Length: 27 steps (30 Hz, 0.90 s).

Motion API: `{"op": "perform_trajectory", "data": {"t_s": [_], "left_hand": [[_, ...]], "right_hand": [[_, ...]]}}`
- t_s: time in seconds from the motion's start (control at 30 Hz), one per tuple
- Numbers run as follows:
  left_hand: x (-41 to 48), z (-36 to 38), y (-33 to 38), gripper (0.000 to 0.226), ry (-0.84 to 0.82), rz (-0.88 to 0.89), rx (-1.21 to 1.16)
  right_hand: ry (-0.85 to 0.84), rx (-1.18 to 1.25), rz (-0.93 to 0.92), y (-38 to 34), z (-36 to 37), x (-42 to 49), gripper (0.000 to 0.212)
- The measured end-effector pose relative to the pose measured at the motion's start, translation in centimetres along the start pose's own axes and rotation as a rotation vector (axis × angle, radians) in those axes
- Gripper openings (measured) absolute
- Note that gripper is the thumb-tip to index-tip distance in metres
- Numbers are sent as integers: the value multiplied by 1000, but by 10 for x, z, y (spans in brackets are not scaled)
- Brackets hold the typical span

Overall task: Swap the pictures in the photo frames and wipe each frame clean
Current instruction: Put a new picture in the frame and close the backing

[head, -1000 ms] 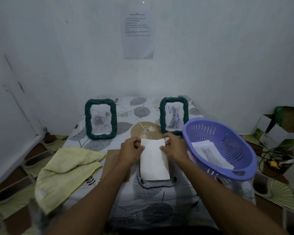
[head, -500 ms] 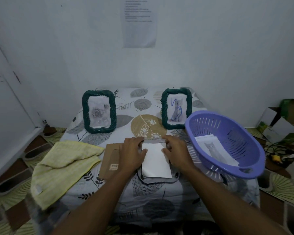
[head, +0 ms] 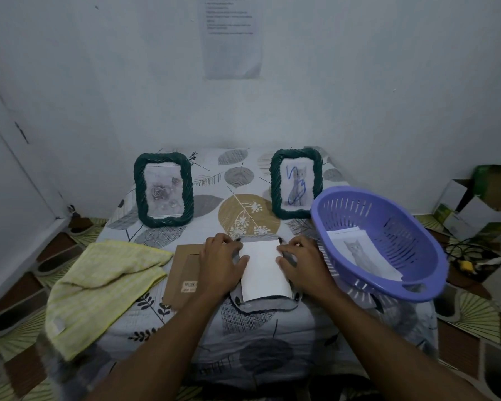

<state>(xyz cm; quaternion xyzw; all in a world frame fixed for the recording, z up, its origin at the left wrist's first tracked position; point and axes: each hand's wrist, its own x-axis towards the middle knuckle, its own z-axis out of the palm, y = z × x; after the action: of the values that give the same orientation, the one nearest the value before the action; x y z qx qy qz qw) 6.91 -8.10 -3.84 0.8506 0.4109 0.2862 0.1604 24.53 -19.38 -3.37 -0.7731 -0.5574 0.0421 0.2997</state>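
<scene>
A white picture sheet [head: 263,270] lies blank side up on a dark frame [head: 261,304] that is flat on the table, only the frame's edges showing. My left hand [head: 220,264] holds the sheet's left edge and my right hand [head: 304,264] its right edge, thumbs on the paper. A brown backing board [head: 182,270] lies just left of my left hand. Two green rope-rimmed frames stand at the back: the left frame [head: 139,195] shows roses, the right frame [head: 276,186] a cat with blue scribbles. A yellow cloth [head: 104,285] lies at the left.
A purple slotted basket [head: 417,292] hangs over the table's right edge and holds cat pictures [head: 362,256]. The table has a leaf-print cover [head: 243,198] and stands against a white wall. Boxes [head: 475,209] and cables lie on the floor at the right.
My hands have lowered the white sheet from a raised hold down flat onto the lying frame. The view has tilted down slightly.
</scene>
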Motion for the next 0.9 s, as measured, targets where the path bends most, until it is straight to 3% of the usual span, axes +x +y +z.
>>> {"op": "perform_trajectory", "data": {"t_s": [0.9], "left_hand": [[-2,5,-8,28,2,-17,-75]], "right_hand": [[32,68,34,2,3,-3,42]]}}
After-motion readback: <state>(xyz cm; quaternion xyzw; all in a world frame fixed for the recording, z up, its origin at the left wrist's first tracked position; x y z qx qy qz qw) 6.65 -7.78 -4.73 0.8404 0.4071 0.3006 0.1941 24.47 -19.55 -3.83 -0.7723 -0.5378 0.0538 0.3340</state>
